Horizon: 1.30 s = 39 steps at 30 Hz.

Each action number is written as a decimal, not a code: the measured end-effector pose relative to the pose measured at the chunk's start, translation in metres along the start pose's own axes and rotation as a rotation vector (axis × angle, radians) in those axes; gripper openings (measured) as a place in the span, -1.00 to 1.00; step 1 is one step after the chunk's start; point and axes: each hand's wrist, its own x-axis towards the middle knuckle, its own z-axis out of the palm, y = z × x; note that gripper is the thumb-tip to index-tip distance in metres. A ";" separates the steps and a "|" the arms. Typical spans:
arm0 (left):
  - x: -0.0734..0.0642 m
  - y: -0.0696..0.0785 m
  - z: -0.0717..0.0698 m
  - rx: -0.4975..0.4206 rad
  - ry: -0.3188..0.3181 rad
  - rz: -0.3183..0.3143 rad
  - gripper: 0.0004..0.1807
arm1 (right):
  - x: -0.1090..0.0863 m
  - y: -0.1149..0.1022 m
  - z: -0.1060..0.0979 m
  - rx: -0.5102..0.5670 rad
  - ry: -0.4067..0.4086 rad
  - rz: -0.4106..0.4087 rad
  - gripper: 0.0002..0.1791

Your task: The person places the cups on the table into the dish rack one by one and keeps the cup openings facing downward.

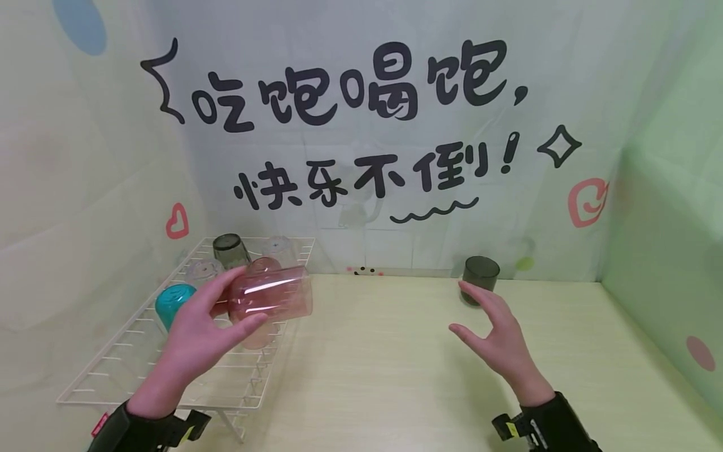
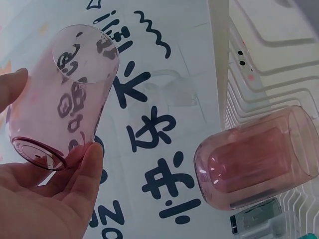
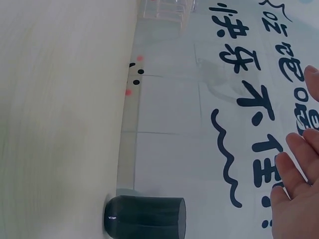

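My left hand [image 1: 194, 333] grips a clear pink cup [image 1: 277, 294] above the rack's right side. The cup lies sideways in the air, its rim toward the right; in the left wrist view the thumb and fingers [image 2: 92, 159] sit around its base end. Another pink cup [image 2: 254, 159] stands on the rack, partly covered by the held cup in the head view. My right hand [image 1: 499, 339] is held in the air with thumb and fingers apart, holding nothing. Beyond its fingertips, a dark smoky cup [image 1: 482, 273] stands upright on the table.
A white wire rack [image 1: 127, 351] stands at the left. On it are a teal cup [image 1: 174, 302], a dark grey cup [image 1: 230, 250] and clear cups [image 1: 280, 249]. A pale table [image 1: 384, 364] reaches back to a printed backdrop [image 1: 350, 138]; a green side wall [image 1: 672, 251] bounds the right.
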 end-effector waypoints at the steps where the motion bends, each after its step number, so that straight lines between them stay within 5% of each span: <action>1: -0.001 -0.001 -0.001 -0.001 0.003 -0.003 -0.21 | -0.001 0.003 0.000 -0.004 -0.002 0.006 -0.23; 39: -0.025 -0.042 -0.034 0.049 0.032 -0.159 -0.25 | -0.013 0.044 0.000 -0.072 -0.029 0.147 -0.26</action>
